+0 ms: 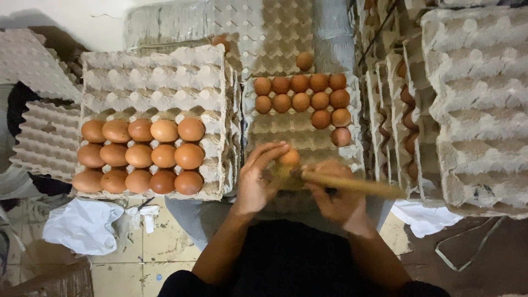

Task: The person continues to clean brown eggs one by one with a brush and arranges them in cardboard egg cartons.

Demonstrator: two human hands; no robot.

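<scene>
My left hand (257, 177) holds a brown egg (289, 158) by its fingertips over my lap. My right hand (336, 195) grips a wooden stick-like tool (357, 185), blurred, whose tip meets the egg. Directly behind the hands lies a grey pulp egg tray (300, 135) with several brown eggs (308, 93) in its far rows. To the left, another pulp tray (154, 82) carries three rows of brown eggs (140, 155) in its near half.
Stacks of pulp trays (478, 104) stand at right, some on edge with eggs between them (408, 121). More trays lean at the back (258, 30) and far left (41, 137). A white plastic bag (82, 225) lies on the tiled floor, white cloth (423, 217) at right.
</scene>
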